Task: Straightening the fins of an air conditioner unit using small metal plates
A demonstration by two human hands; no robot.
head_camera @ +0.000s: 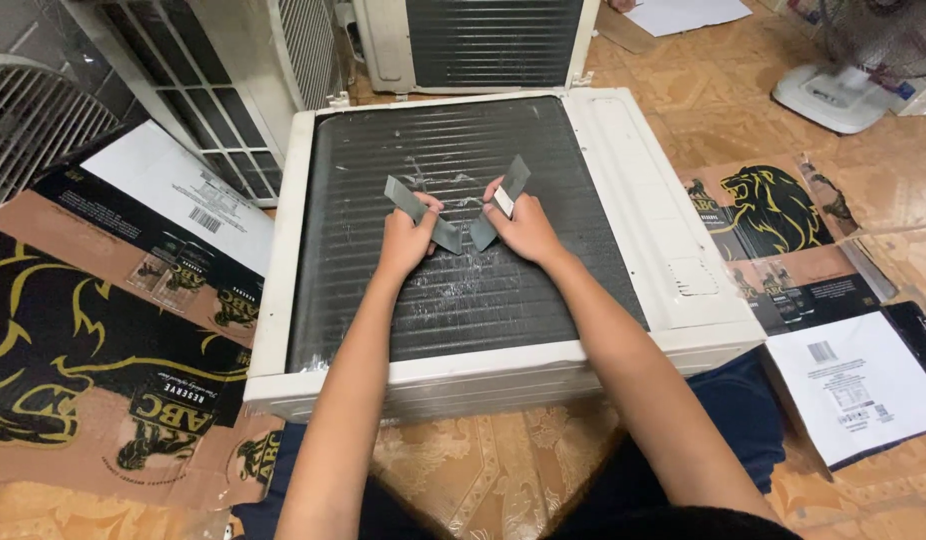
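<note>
Both forearms reach forward from the near edge and meet over the middle of a white air-conditioner unit [623, 150] lying flat on the floor, its dark finned coil [463, 290] facing up. The left hand [411, 235] is curled closed around a grey strip [420, 212], thumb on top; the strip slants up and to the left from the fist, with its lower end poking out to the right. The right hand [526, 228] is likewise closed, pinching a second grey strip [500, 205] that slants up to the right, with a small pale patch showing beside the thumb. The lower ends of the two strips come together between the hands, touching or nearly so, just above the fins, so they form a shallow V. Under the hands the fins look bent and scuffed, with pale marks. The unit's white frame surrounds the coil, wider on the right side. Flattened cardboard [103, 330] with dark and yellow print lies on the floor to the left, and more cardboard [783, 240] to the right, with a white sheet [863, 385] near the right corner. Another unit [483, 40] stands just beyond the far edge, a grille [28, 125] at far left, and a fan base [833, 95] at far right. The person's dark-clothed legs [733, 420] rest against the near side.
</note>
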